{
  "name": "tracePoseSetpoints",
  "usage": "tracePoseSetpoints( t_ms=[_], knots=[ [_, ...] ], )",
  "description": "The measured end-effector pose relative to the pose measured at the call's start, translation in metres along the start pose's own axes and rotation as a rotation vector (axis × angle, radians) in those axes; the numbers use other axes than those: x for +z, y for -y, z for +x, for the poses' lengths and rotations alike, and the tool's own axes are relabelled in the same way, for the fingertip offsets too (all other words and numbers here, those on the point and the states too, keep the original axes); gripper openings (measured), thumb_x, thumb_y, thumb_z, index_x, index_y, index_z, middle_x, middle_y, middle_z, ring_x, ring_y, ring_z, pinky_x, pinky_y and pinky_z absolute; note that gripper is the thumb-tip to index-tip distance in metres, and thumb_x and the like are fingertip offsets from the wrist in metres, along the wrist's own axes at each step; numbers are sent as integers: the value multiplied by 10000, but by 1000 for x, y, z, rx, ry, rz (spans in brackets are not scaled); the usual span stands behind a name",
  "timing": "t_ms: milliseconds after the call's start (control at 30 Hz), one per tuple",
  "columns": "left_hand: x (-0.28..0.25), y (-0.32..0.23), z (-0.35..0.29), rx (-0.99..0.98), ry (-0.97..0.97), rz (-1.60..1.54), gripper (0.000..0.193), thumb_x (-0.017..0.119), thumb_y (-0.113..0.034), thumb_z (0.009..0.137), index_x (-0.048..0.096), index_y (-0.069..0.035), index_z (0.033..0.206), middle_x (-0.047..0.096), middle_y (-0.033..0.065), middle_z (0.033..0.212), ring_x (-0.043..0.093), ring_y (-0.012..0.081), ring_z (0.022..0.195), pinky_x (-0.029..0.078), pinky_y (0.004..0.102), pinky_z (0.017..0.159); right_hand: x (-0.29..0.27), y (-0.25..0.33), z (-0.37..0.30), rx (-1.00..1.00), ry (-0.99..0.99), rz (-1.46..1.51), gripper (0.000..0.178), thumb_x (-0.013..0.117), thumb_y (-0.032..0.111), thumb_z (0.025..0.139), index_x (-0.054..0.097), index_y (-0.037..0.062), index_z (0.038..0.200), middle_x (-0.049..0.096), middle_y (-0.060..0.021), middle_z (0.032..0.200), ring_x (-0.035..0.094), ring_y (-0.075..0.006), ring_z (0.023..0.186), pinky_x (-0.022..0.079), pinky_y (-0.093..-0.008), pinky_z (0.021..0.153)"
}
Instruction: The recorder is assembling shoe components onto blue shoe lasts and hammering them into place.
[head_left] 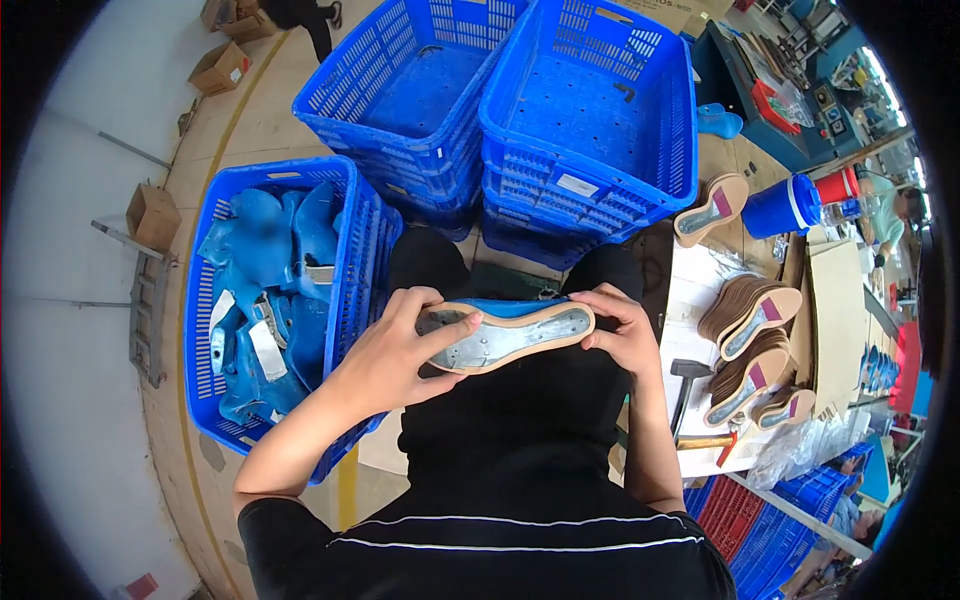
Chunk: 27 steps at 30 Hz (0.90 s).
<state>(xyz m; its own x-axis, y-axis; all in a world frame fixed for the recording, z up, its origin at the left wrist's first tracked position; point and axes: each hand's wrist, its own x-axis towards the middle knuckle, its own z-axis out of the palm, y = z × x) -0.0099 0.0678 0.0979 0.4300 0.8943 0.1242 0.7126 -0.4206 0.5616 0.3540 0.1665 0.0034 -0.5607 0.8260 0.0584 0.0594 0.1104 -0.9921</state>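
Observation:
Above my lap, both hands hold a tan-edged shoe insole (pixel 515 341) with a grey plate along its face. It lies against a blue shoe last (pixel 490 306), of which only a strip shows behind the far edge. My left hand (pixel 398 352) grips the wider end, its thumb on the grey face. The narrower end is pinched between the thumb and fingers of my right hand (pixel 624 322). To my left, a blue crate (pixel 345 190) holds several blue shoe lasts (pixel 315 235). A hammer (pixel 687 385) lies on the bench at my right.
Stacked blue crates (pixel 590 185) stand ahead of me. On the right bench (pixel 720 440), stacks of insoles (pixel 750 315) sit near a single insole (pixel 712 208), a blue tub (pixel 783 207), a red container (pixel 838 185) and clear plastic bags (pixel 800 450). Cardboard boxes (pixel 218 68) are at far left.

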Motion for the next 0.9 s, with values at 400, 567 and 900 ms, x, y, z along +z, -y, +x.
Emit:
tracePoseSetpoints(
  t_ms=[400,567,900],
  knots=[
    [-2,-11,0,-117,63,-10,738,983,-150,730,741,-229,1423,533,149,1329,589,371,1204,565,441,1033,13,68,10,-86,90,-296,880,956,378,759,637,83,1524,638,-147,1387,666,-303,1198,536,-401,1046],
    [0,-11,-4,-115,34,-26,800,972,-110,703,724,-252,1450,534,151,1329,586,378,1208,558,445,1047,67,120,37,-396,190,-870,1000,921,519,685,614,89,1534,587,-182,1498,598,-399,1370,461,-532,1184],
    [11,2,-16,-46,-99,-99,907,971,-102,697,658,-289,1528,562,131,1303,569,365,1213,581,438,1033,100,82,45,-403,142,-1241,523,704,142,886,681,151,1408,620,-53,926,657,-232,825,512,-389,754]
  ],
)
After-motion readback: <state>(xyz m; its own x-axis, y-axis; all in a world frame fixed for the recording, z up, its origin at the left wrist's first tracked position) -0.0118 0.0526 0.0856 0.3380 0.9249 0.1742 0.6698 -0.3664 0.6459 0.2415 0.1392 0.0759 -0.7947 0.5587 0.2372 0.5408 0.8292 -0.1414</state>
